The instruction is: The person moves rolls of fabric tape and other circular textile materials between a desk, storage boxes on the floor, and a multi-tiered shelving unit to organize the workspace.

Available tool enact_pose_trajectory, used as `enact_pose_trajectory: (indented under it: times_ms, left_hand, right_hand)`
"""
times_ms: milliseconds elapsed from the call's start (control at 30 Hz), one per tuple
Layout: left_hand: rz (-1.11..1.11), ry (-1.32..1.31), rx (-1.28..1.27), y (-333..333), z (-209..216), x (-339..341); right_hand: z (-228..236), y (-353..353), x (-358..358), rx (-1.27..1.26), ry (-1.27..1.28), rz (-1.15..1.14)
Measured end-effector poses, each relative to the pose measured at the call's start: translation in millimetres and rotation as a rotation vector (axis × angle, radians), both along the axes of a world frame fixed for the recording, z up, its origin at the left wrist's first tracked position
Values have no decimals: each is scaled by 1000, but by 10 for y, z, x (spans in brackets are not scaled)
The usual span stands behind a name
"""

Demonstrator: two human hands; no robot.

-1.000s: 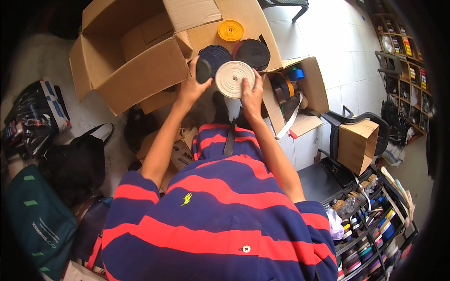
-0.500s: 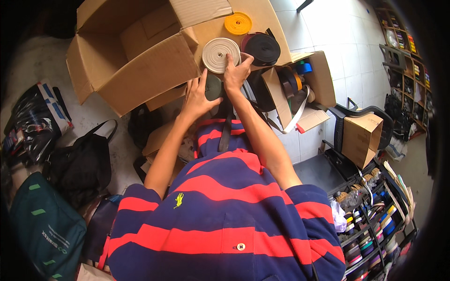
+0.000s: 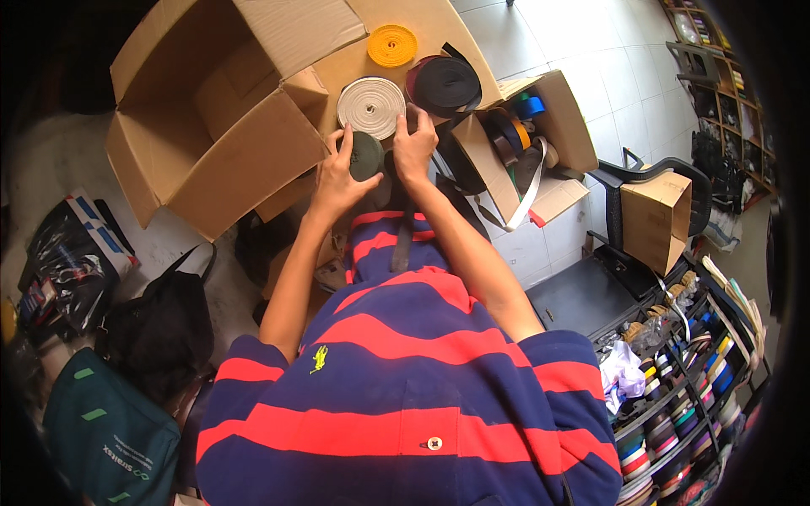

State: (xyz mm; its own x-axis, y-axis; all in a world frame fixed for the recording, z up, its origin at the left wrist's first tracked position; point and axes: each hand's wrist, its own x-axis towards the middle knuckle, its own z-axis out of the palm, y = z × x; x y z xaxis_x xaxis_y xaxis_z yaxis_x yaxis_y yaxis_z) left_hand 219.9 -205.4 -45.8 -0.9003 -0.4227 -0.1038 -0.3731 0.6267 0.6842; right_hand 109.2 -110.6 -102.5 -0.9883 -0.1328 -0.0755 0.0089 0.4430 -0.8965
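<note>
Seen from above: left hand (image 3: 337, 181) spread with fingers apart, fingertips touching a dark olive roll of webbing (image 3: 365, 155); right hand (image 3: 414, 152) likewise open-fingered, resting just beside that roll and near the lower edge of a black roll (image 3: 445, 84). Neither hand clamped on anything. Lying flat just above the olive roll, on the flap of a large open cardboard box (image 3: 211, 126), a white roll of webbing (image 3: 371, 107), with a smaller orange roll (image 3: 391, 45) beyond it. To the right, a smaller open carton (image 3: 540, 118) filled with more rolls and loose straps. Further right, a black chair (image 3: 666, 181) carrying a brown box (image 3: 658, 221), and a rack of coloured spools (image 3: 683, 422) at lower right. Dark bags (image 3: 160, 329) on the floor at left. Red-and-navy striped shirt (image 3: 405, 371) filling the foreground.
</note>
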Motion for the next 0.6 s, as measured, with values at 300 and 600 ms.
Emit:
enact_pose_trajectory:
  times_ms: [300,600]
  left_hand:
    - [-91,40,-338,-219,-135,-653]
    - [-89,221,-386,113,3,-584]
  right_hand:
    - [-102,191,-127,-109,-80,124]
    - [-90,932,-163,-13,-189,394]
